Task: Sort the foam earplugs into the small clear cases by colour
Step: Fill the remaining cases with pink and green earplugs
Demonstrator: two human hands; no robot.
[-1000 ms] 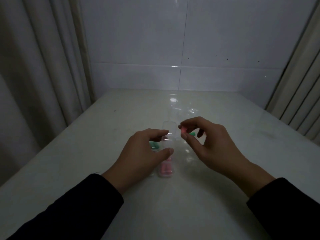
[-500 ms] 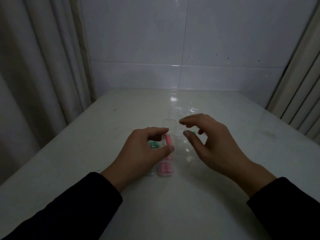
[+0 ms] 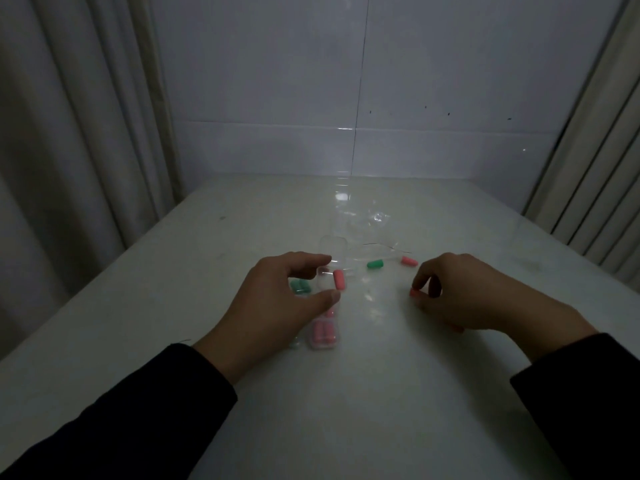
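On the white table (image 3: pixel 346 393), the left hand (image 3: pixel 273 306) holds an open clear case (image 3: pixel 329 277) between curled thumb and forefinger; a pink plug (image 3: pixel 339 279) lies in it. Behind that hand sits a case of green plugs (image 3: pixel 299 286), and just nearer the person, a case of pink plugs (image 3: pixel 323 333). The right hand (image 3: pixel 478 299), well apart to the right, pinches another pink plug (image 3: pixel 414 292) low against the table. Beyond it lie a loose green plug (image 3: pixel 375 264) and a loose pink plug (image 3: pixel 409 261), near a crumpled clear bag (image 3: pixel 375 216).
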